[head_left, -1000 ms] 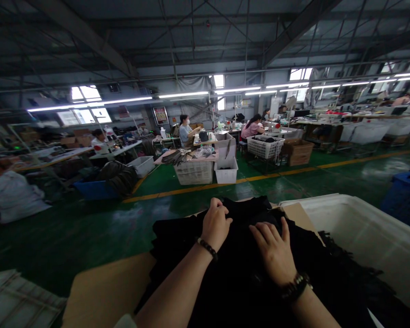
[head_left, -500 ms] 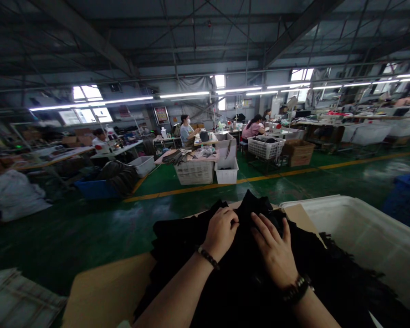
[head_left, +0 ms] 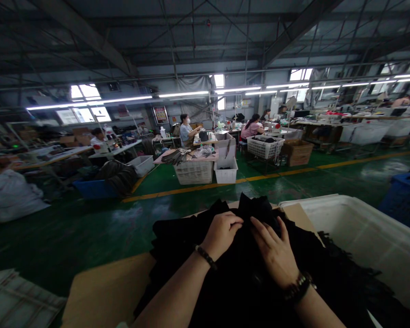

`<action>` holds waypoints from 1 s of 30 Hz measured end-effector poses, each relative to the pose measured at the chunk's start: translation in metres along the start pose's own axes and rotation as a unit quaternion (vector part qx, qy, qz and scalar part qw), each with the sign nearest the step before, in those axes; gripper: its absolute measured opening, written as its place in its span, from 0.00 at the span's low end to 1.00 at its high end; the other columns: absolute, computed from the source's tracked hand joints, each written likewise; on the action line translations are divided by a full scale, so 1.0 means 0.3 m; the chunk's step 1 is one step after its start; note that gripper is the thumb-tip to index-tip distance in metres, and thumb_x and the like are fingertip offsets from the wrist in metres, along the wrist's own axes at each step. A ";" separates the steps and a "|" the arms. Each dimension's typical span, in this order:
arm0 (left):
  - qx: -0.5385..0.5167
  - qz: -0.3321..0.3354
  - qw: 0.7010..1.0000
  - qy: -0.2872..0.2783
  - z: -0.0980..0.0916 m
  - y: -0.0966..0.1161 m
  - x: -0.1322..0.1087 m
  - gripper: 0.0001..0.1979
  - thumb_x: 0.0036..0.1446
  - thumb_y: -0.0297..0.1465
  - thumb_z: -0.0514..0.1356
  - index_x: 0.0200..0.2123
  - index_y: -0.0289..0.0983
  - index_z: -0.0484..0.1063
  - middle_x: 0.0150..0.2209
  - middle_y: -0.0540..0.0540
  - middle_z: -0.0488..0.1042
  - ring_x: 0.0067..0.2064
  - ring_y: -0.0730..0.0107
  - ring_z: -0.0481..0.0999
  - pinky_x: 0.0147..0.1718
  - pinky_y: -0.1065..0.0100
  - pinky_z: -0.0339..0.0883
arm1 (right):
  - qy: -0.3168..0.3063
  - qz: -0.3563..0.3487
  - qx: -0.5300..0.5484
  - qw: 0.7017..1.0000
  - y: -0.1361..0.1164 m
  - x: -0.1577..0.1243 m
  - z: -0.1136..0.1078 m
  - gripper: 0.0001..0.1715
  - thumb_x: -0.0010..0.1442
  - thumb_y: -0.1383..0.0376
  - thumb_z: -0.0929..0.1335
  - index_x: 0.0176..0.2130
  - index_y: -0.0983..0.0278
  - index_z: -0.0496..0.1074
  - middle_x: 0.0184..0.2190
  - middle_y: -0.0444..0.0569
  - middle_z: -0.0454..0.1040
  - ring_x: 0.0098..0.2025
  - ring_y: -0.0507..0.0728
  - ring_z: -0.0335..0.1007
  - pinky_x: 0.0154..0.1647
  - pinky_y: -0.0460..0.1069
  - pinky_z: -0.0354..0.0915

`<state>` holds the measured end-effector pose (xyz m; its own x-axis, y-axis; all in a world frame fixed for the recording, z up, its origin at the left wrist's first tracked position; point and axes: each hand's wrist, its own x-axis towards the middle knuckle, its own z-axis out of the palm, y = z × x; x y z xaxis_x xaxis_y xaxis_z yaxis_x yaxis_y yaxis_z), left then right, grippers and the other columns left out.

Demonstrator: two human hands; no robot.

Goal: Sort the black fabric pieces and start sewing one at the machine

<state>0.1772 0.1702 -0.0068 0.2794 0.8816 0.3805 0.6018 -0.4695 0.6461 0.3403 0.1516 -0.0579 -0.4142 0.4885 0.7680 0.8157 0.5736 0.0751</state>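
A pile of black fabric pieces (head_left: 235,287) lies in front of me, its layers hard to tell apart in the dark. My left hand (head_left: 220,234) is closed in a pinch on the cloth near the pile's far edge. Close beside it, my right hand (head_left: 276,253) rests on the same fabric with its fingers stretched out and somewhat spread. A raised fold of cloth (head_left: 254,207) stands up just beyond the fingertips. Each wrist wears a beaded bracelet.
Cardboard (head_left: 105,291) shows under the fabric. At right stand a large white bin (head_left: 369,228) with dark cloth in it and a blue crate (head_left: 403,200). Across the green floor, people sit at sewing tables behind a white basket (head_left: 194,173) and a brown carton (head_left: 297,152).
The left fingers have straightened a little and moved right, nearer the right hand. The right hand has shifted slightly, its fingers still on the fabric.
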 end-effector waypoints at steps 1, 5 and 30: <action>0.003 -0.001 1.000 -0.001 0.000 0.000 0.001 0.08 0.50 0.21 0.58 0.32 0.36 0.76 0.31 0.48 0.75 0.34 0.70 0.73 0.36 0.72 0.66 | 0.004 -0.002 0.000 1.000 0.000 -0.001 0.001 0.23 0.59 0.76 0.52 0.40 0.68 0.71 0.48 0.51 0.69 0.43 0.57 0.66 0.59 0.65 0.39; 0.013 -0.019 1.000 -0.005 -0.004 0.006 0.008 0.07 0.50 0.22 0.59 0.31 0.37 0.76 0.30 0.48 0.75 0.33 0.71 0.73 0.36 0.72 0.66 | 0.013 -0.010 0.004 1.000 0.000 -0.003 0.000 0.24 0.60 0.76 0.52 0.42 0.67 0.71 0.48 0.51 0.69 0.45 0.56 0.66 0.60 0.65 0.38; 0.072 0.016 0.997 -0.033 0.018 0.005 0.050 0.09 0.50 0.22 0.55 0.24 0.34 0.74 0.26 0.48 0.73 0.29 0.71 0.72 0.30 0.74 0.63 | -0.002 0.007 0.038 0.999 0.001 0.002 -0.001 0.23 0.63 0.73 0.50 0.42 0.68 0.70 0.52 0.52 0.66 0.46 0.56 0.65 0.60 0.64 0.36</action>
<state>0.1862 0.1830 -0.0037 0.3448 0.8702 0.3520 0.6920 -0.4890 0.5311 0.3403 0.1519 -0.0573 -0.4054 0.4987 0.7661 0.7882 0.6152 0.0166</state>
